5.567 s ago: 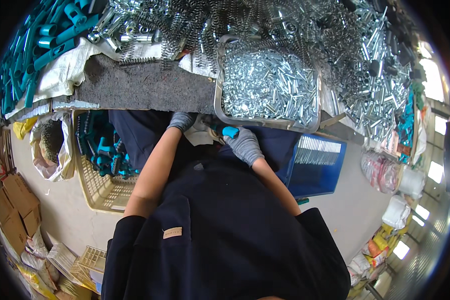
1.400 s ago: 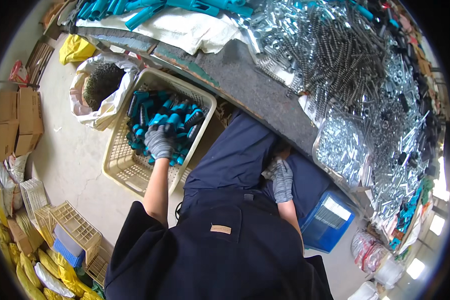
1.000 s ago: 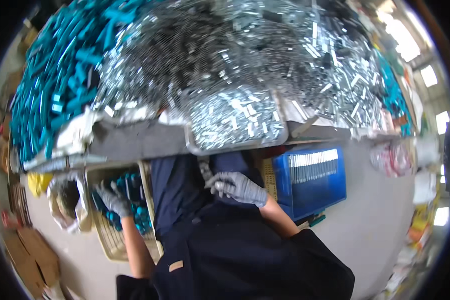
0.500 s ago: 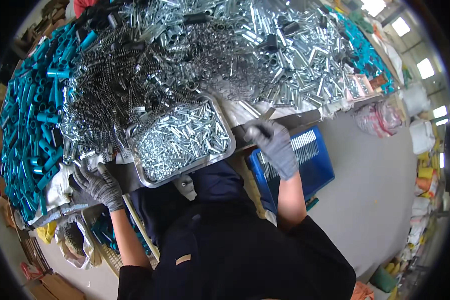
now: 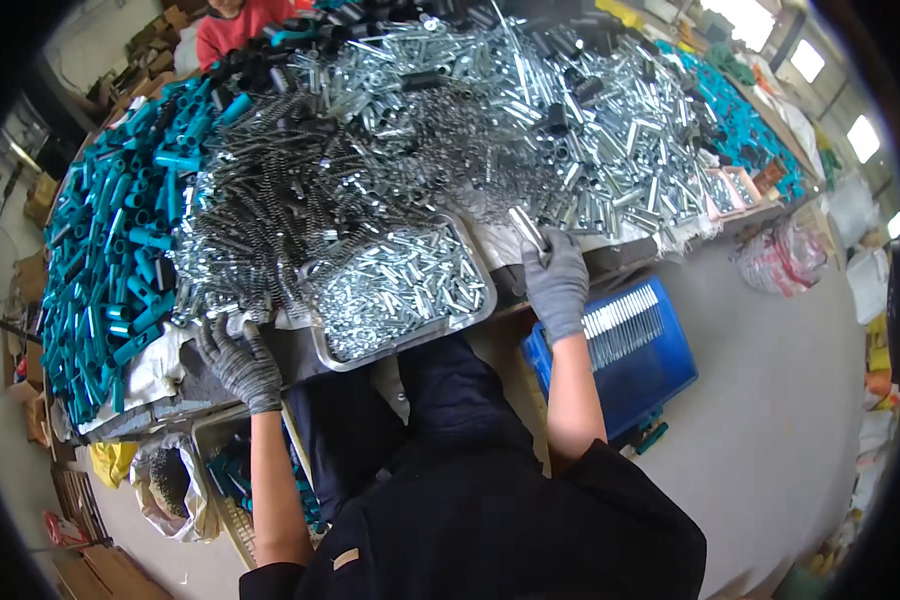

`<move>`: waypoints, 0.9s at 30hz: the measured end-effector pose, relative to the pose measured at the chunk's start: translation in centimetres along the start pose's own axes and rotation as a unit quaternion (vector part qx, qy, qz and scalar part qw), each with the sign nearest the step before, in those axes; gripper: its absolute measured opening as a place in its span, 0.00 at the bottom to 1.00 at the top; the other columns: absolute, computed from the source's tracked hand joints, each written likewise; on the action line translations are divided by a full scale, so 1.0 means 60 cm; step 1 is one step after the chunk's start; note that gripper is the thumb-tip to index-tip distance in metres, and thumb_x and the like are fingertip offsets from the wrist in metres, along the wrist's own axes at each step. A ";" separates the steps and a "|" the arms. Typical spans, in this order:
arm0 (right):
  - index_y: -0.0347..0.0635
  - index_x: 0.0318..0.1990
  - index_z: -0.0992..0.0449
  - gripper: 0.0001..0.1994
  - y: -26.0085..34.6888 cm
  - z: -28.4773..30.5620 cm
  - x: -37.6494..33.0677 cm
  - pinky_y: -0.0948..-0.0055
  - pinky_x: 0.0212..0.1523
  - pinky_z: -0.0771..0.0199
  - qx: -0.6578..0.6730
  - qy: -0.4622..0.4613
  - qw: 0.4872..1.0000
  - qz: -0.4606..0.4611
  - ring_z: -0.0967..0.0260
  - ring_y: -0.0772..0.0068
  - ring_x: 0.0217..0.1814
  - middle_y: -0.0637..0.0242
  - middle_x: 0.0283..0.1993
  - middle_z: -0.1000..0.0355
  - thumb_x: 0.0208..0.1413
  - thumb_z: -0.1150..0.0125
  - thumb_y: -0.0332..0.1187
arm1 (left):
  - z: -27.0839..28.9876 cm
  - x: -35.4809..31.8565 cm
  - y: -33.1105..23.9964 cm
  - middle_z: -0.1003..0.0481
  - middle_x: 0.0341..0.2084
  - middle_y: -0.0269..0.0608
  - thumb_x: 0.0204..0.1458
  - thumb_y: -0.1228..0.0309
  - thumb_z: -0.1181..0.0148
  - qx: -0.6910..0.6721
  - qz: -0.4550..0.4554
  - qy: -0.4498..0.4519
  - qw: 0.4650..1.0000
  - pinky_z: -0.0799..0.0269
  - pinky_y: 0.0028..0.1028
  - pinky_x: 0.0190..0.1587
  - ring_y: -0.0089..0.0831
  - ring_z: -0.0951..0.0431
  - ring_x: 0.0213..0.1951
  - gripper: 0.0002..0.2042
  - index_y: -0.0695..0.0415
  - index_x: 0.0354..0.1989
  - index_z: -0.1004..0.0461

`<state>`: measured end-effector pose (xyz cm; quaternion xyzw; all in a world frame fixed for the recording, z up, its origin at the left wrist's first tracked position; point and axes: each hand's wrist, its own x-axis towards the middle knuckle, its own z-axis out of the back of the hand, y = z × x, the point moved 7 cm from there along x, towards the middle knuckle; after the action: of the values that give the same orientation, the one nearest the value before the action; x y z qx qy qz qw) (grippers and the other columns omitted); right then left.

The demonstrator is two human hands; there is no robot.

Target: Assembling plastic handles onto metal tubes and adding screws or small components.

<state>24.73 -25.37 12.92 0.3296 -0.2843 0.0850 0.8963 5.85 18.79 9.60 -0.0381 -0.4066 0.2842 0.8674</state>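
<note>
My right hand (image 5: 557,285), in a grey glove, is closed at the table's front edge. Its thumb and fingers grip the near end of a shiny metal tube (image 5: 526,228), which slants away over the white cloth. My left hand (image 5: 242,368), also gloved, rests at the front edge on the left, fingers spread, below a heap of dark coil springs (image 5: 280,190). Between the hands a metal tray (image 5: 410,340) holds short silver pins and small bits of metal, its near side jutting over the edge.
Teal tubes (image 5: 120,235) are piled at the left, silver tubes (image 5: 625,140) at the far right. A blue bin (image 5: 660,350) with a row of metal rods stands low on the right. Below left are a crate (image 5: 210,440) and an open sack (image 5: 170,490). A person in red (image 5: 235,38) is across the table.
My right hand has moved forward to the metal tube and closed on it. The whole view has shifted, so more of the person across the table shows. My left hand stays at the edge.
</note>
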 end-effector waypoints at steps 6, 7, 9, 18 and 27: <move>0.34 0.43 0.27 0.20 0.141 0.006 -0.069 0.76 0.29 0.34 0.300 0.171 0.938 -0.035 0.38 0.80 0.27 0.72 0.27 0.32 0.60 0.41 0.46 | 0.022 0.004 -0.016 0.36 0.58 0.52 0.57 0.60 0.45 -0.048 -0.015 -0.014 0.999 0.45 0.46 0.64 0.50 0.39 0.61 0.18 0.59 0.51 0.30; 0.35 0.43 0.26 0.20 0.171 0.000 -0.081 0.72 0.30 0.32 0.307 0.160 0.938 -0.008 0.33 0.74 0.27 0.66 0.26 0.29 0.60 0.41 0.47 | 0.021 0.006 -0.016 0.36 0.58 0.52 0.56 0.61 0.44 -0.046 -0.014 -0.006 0.999 0.46 0.46 0.65 0.50 0.40 0.62 0.18 0.59 0.51 0.30; 0.38 0.43 0.26 0.18 0.218 -0.009 -0.098 0.68 0.32 0.29 0.255 0.247 0.935 0.024 0.29 0.65 0.29 0.58 0.27 0.28 0.58 0.40 0.46 | 0.020 0.010 -0.017 0.36 0.58 0.53 0.55 0.62 0.44 -0.051 -0.016 0.003 0.999 0.46 0.45 0.65 0.50 0.40 0.62 0.18 0.60 0.51 0.30; 0.37 0.42 0.25 0.21 0.288 -0.064 -0.143 0.57 0.37 0.27 0.169 0.346 0.914 0.125 0.26 0.46 0.37 0.49 0.35 0.26 0.55 0.40 0.48 | 0.062 -0.001 -0.073 0.34 0.53 0.54 0.54 0.63 0.44 -0.256 -0.116 0.025 0.959 0.41 0.47 0.60 0.55 0.36 0.57 0.20 0.61 0.52 0.32; 0.45 0.50 0.26 0.24 0.352 -0.112 -0.087 0.65 0.39 0.25 0.130 0.533 0.824 0.139 0.24 0.60 0.35 0.59 0.35 0.24 0.56 0.41 0.53 | -0.015 -0.017 -0.164 0.23 0.27 0.42 0.36 0.64 0.34 -0.268 -0.193 0.278 0.902 0.27 0.40 0.35 0.44 0.22 0.30 0.19 0.49 0.41 0.24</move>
<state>16.29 -4.64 17.22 0.3030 0.2091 0.4069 0.8360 10.53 10.17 11.23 -0.2675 -0.2091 -0.0302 0.9401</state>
